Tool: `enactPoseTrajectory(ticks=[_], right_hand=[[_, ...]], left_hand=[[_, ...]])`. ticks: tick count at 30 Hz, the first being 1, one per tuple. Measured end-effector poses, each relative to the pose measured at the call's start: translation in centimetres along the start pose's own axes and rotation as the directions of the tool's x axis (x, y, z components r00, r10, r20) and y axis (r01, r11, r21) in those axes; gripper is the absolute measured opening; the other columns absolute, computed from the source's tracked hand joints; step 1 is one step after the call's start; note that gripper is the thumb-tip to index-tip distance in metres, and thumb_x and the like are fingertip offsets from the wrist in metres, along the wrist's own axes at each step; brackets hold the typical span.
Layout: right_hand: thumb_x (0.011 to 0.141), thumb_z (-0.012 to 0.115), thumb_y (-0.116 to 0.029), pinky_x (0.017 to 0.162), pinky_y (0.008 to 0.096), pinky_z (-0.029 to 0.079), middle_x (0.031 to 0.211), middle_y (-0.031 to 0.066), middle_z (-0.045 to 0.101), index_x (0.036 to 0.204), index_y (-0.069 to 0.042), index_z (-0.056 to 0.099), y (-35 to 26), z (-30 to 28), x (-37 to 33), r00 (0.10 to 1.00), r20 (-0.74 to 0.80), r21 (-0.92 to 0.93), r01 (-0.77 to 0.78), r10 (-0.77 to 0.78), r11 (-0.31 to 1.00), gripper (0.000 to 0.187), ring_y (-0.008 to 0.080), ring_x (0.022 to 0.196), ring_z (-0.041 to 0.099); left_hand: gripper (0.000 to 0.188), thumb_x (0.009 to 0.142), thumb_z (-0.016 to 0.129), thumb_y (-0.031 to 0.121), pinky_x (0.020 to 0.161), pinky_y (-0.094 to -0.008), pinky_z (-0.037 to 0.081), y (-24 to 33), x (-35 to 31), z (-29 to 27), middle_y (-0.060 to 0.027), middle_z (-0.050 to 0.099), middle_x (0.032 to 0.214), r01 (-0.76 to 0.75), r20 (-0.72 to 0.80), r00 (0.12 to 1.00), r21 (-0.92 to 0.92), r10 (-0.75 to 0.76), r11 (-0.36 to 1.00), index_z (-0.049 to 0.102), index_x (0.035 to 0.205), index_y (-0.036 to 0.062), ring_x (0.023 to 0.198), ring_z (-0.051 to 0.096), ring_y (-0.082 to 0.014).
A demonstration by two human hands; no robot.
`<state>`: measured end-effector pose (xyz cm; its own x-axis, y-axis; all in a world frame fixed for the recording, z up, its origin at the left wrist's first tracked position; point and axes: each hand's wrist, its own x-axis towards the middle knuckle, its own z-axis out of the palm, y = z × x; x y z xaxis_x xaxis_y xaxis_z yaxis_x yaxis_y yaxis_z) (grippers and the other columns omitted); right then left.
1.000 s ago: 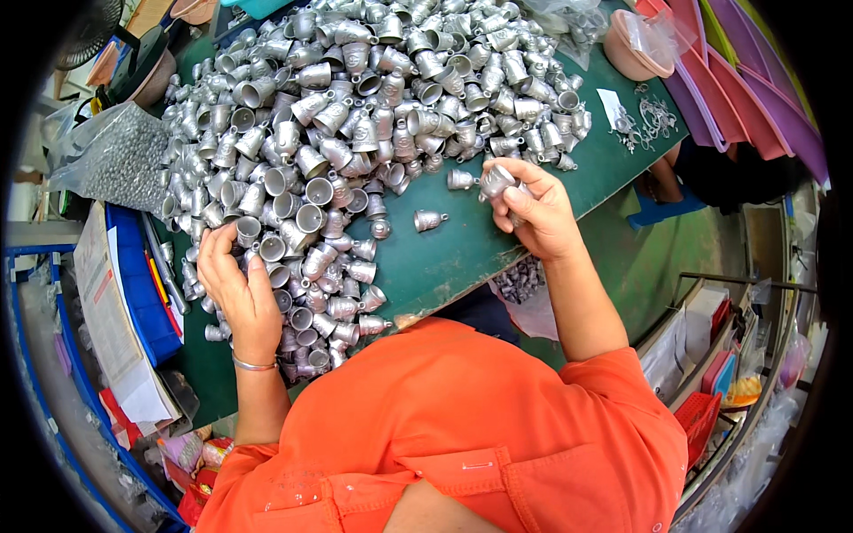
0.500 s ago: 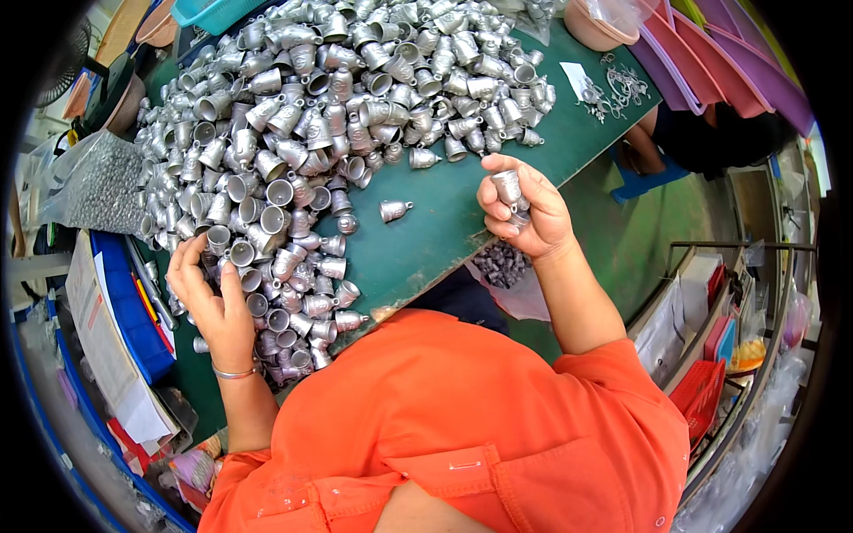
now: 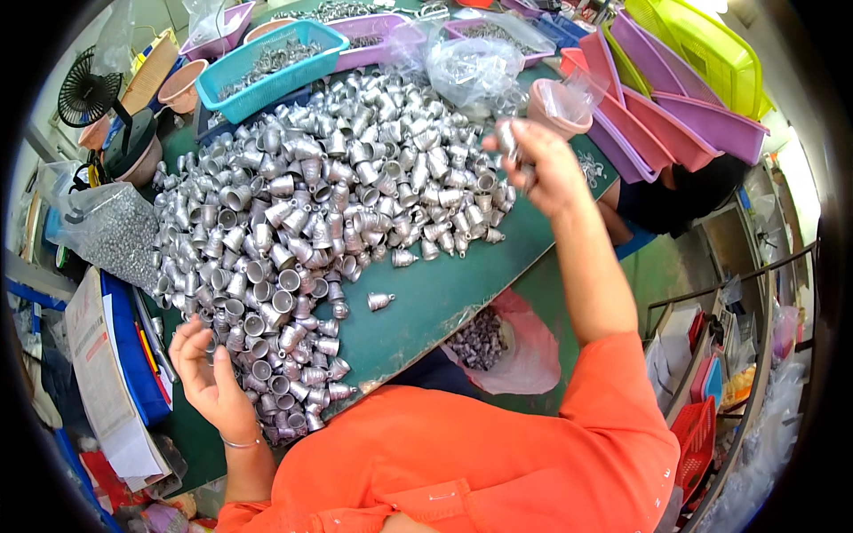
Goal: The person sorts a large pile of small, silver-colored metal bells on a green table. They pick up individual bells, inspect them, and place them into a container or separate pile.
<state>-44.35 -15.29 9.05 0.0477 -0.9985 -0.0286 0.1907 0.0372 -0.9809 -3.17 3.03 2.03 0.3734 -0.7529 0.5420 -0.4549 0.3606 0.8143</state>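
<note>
A broad heap of small silver metal bells (image 3: 306, 191), each with a loop on top, covers much of the green table (image 3: 418, 293). My right hand (image 3: 553, 169) is raised over the heap's far right edge, closed on a silver bell (image 3: 506, 138) between thumb and fingers. A second silvery piece seems to show lower in that palm, partly hidden by the fingers. My left hand (image 3: 215, 382) rests by the heap's near left edge, fingers apart and slightly curled, with nothing visible in it. One loose bell (image 3: 380, 301) lies apart on the table.
Beyond the heap stand a teal basket (image 3: 271, 75) of metal parts and a pink bowl (image 3: 560, 111). Stacked plastic trays (image 3: 653, 133) and another person (image 3: 689, 195) are at the far right. Below the table edge sits a pink bag (image 3: 524, 355) holding bells. A blue folder (image 3: 133, 355) lies left.
My right hand has moved up and away from me, still gripping the bell. My left hand has drawn back slightly from the heap. The view has tilted to show more of the table's far side.
</note>
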Motion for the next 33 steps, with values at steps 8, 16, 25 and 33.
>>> enactPoseTrajectory(ticks=[8, 16, 25, 33], right_hand=[[0.097, 0.053, -0.021, 0.045, 0.0205, 0.044, 0.102, 0.0128, 0.067, 0.107, -0.001, 0.053, -5.7, -4.3, 13.8, 0.917, -0.371, 0.019, 0.165, -0.146, 0.986, 0.022, 0.0179, 0.078, 0.068], [0.094, 0.057, -0.030, 0.039, 0.0201, 0.029, 0.056, 0.0001, 0.052, 0.081, -0.006, 0.056, 0.4, -4.8, -0.9, 0.939, 0.343, -0.259, 0.115, -0.020, 0.959, 0.027, 0.0074, 0.041, 0.043], [0.078, 0.070, -0.006, 0.065, 0.0334, 0.049, 0.072, 0.0119, 0.059, 0.087, 0.001, 0.064, 9.3, -1.3, -14.3, 0.948, 0.314, -0.824, 0.248, 0.046, 0.509, 0.013, 0.0269, 0.068, 0.060], [0.071, 0.076, -0.009, 0.079, 0.0349, 0.045, 0.094, 0.0110, 0.056, 0.098, -0.004, 0.065, 14.7, 10.3, -9.1, 0.798, 0.530, -0.722, 0.602, -0.288, 0.341, 0.030, 0.0304, 0.091, 0.054]], left_hand=[[0.021, 0.084, 0.054, -0.006, 0.095, -0.0312, 0.041, 1.3, -0.9, 1.1, -0.0127, 0.050, 0.123, 0.129, 0.068, 0.991, -0.202, -0.117, 0.971, 0.057, 0.103, -0.0002, 0.116, 0.051, -0.0226], [0.019, 0.085, 0.051, -0.010, 0.092, -0.0313, 0.044, 1.8, -1.3, 1.2, -0.0125, 0.054, 0.114, 0.176, 0.188, 0.973, -0.247, -0.131, 0.953, 0.057, 0.101, -0.0016, 0.108, 0.056, -0.0217], [0.018, 0.086, 0.053, -0.010, 0.079, -0.0233, 0.046, 2.0, -0.8, 3.3, -0.0086, 0.055, 0.110, 0.255, 0.313, 0.939, -0.347, -0.145, 0.902, 0.061, 0.100, -0.0024, 0.093, 0.055, -0.0108], [0.021, 0.080, 0.060, -0.007, 0.063, -0.0203, 0.046, 3.8, -0.4, 5.8, -0.0066, 0.057, 0.103, 0.031, 0.546, 0.836, 0.050, -0.053, 0.998, 0.062, 0.100, -0.0006, 0.073, 0.056, -0.0075]])
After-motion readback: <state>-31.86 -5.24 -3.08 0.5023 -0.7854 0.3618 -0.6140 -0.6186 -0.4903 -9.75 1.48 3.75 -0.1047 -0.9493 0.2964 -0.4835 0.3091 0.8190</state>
